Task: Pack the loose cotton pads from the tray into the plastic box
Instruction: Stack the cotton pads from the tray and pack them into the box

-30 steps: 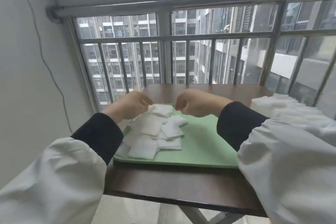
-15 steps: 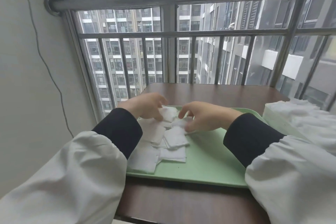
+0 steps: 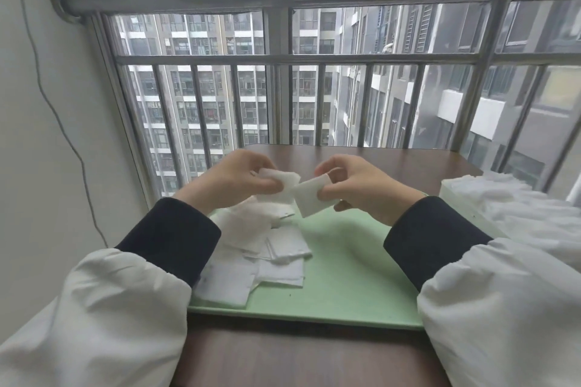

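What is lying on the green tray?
A loose pile of white cotton pads lies on the left part of the tray. The left sleeve hides the pile's left edge.

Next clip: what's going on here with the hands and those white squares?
A person works over a green tray on a table. The left hand pinches one cotton pad, the right hand a second pad, both raised above the tray. A loose pile of pads lies on the tray's left side. The plastic box at the right, partly behind a sleeve, already holds pads.
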`<action>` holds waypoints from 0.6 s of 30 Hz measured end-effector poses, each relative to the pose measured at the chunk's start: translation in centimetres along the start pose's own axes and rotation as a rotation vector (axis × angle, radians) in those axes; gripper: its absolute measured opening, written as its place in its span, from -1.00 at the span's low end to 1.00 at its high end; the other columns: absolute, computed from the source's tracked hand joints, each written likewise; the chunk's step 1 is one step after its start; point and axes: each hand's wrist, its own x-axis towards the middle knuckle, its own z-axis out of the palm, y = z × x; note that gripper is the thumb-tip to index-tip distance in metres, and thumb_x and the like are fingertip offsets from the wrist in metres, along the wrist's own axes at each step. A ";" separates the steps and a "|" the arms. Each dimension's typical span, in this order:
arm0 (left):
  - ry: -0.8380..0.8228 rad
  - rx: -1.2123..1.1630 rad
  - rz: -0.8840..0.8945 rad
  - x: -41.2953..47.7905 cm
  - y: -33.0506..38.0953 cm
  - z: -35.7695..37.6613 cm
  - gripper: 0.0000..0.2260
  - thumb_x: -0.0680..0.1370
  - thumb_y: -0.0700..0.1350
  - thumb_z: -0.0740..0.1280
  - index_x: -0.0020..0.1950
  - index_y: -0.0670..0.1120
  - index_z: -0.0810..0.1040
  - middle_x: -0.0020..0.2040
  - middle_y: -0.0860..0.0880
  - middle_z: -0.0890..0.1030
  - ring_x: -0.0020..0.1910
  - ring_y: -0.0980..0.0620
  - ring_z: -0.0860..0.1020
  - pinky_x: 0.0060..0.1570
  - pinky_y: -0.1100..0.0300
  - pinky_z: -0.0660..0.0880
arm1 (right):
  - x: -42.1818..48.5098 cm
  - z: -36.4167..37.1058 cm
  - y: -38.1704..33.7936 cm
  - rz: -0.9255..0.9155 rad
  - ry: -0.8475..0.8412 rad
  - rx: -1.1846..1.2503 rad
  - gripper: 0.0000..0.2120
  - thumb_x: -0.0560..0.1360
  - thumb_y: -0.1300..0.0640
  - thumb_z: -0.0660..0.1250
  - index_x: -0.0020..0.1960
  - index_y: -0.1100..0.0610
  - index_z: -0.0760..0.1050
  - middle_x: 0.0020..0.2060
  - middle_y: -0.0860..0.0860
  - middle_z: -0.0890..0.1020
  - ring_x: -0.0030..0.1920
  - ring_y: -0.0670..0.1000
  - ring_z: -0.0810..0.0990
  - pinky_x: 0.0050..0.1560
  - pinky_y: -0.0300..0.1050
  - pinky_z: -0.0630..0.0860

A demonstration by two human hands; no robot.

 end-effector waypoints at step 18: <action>0.032 -0.570 0.151 -1.4 1.9 0.7 -0.88 0.42 -0.01 0.56 -0.07 0.06 0.73 -0.04 -0.06 0.74 -0.09 0.03 0.70 -0.16 0.25 0.61 | 0.2 -0.2 -0.1 0.020 0.093 0.516 -0.62 0.40 0.44 0.48 0.19 0.29 0.53 0.03 0.21 0.68 -0.14 0.07 0.70 -0.23 -0.19 0.60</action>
